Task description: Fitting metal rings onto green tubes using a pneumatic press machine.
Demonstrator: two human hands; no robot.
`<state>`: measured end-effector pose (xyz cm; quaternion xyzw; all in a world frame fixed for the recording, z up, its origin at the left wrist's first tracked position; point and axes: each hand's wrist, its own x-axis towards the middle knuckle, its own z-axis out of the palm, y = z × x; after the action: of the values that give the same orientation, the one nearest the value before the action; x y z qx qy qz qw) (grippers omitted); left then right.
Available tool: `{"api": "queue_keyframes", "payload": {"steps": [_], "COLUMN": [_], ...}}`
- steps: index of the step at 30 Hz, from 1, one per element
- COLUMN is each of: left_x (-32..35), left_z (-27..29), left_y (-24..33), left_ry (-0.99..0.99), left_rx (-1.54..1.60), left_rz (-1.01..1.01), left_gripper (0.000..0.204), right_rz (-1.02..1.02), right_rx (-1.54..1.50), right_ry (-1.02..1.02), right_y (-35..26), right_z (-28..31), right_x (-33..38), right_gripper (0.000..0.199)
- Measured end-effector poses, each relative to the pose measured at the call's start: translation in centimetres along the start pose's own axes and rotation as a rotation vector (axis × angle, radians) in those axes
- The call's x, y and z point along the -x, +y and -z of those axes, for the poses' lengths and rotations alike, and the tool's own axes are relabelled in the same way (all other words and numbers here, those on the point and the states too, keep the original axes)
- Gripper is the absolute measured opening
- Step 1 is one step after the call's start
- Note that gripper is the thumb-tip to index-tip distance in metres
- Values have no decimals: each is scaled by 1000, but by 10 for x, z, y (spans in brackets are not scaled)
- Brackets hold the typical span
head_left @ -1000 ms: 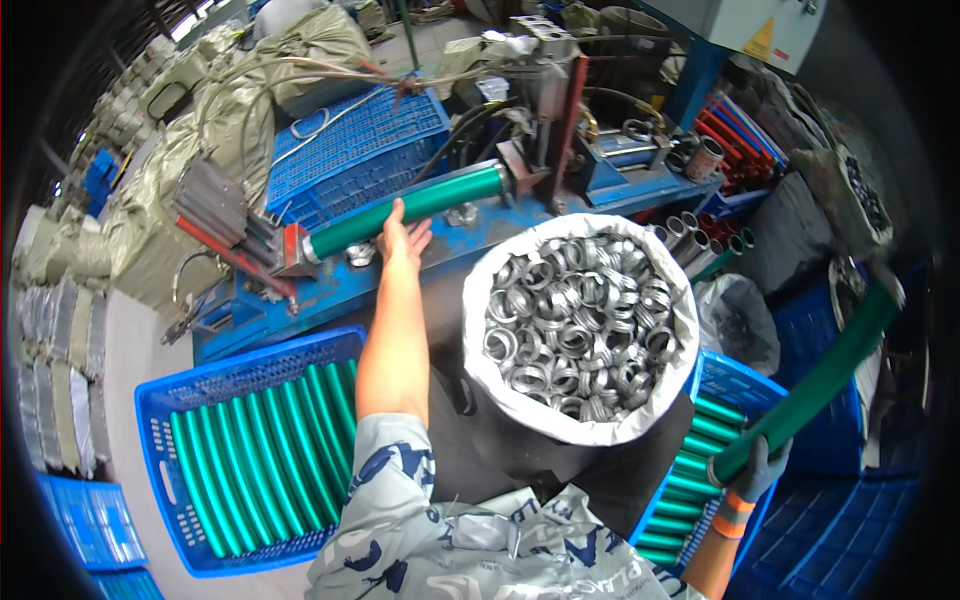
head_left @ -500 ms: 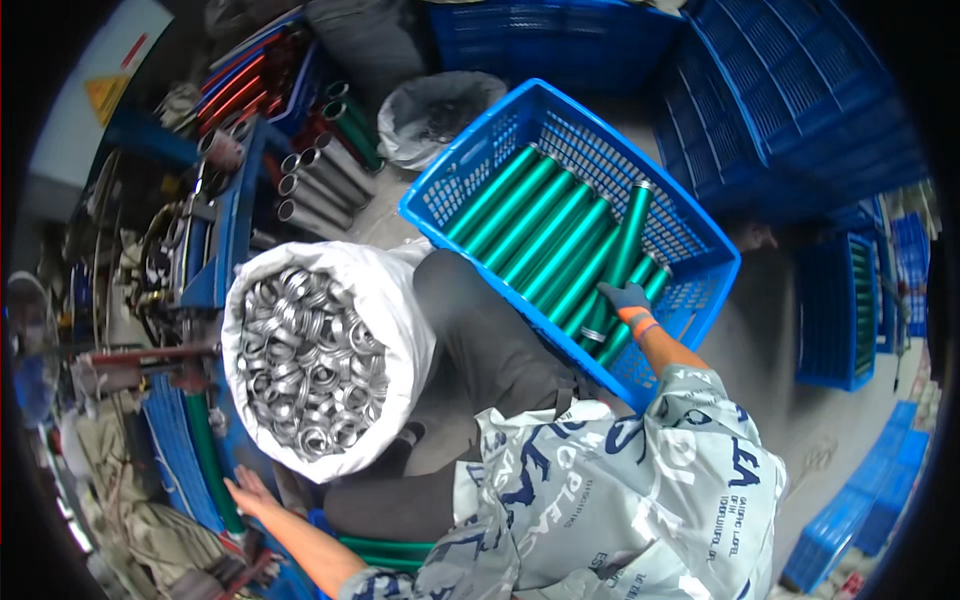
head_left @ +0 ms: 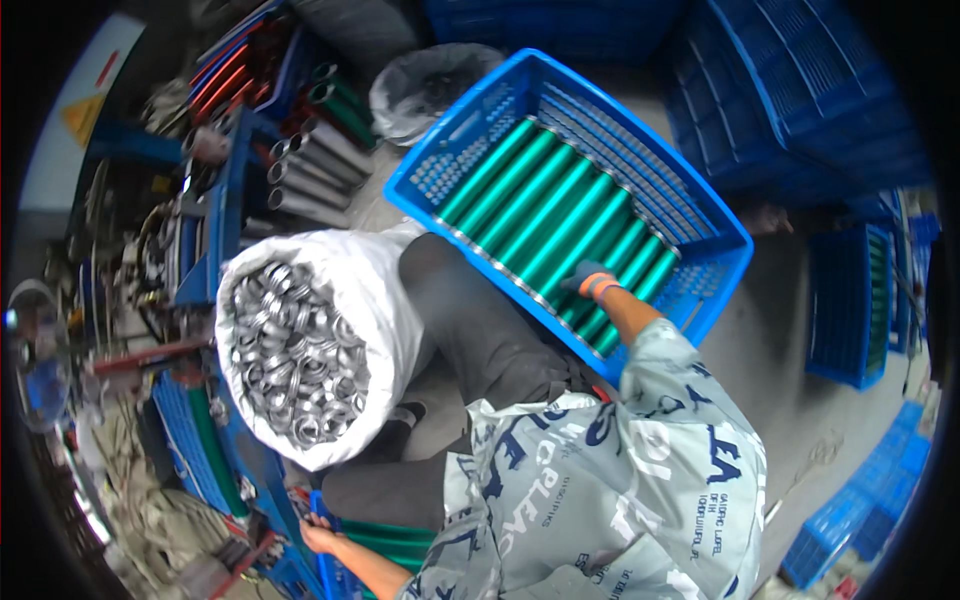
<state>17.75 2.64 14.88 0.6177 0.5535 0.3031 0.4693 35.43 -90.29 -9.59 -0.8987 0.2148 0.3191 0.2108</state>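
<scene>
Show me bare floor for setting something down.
Grey floor lies open between the blue basket of green tubes and the blue crate to its right. Crowded: the white sack of metal rings and the tubes under the gloved right hand.

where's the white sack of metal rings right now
In the head view, the white sack sits left of centre, by the person's knees, lower left of the blue crate holding green tubes.

Factory workshop: sack (head_left: 390,315) of metal rings (head_left: 300,350), crate (head_left: 640,135) of green tubes (head_left: 545,212), machine bench (head_left: 216,225).
</scene>
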Motion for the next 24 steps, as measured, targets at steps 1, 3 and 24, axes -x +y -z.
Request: {"api": "queue_keyframes", "payload": {"steps": [1,3,24], "left_x": [5,21,381], "left_z": [-2,-7,-65], "left_y": [-11,-19,125], "left_ry": [-21,-58,-1091], "left_rx": [-17,-18,227], "left_rz": [29,-57,-551], "left_gripper": [48,50,38], "right_rz": [20,132,368], "right_rx": [-12,-660,-1925], "right_ry": [48,182,-1857], "right_y": [-5,-71,-507], "right_z": [39,88,57], "right_x": [-10,5,385], "right_gripper": [70,57,112]}}
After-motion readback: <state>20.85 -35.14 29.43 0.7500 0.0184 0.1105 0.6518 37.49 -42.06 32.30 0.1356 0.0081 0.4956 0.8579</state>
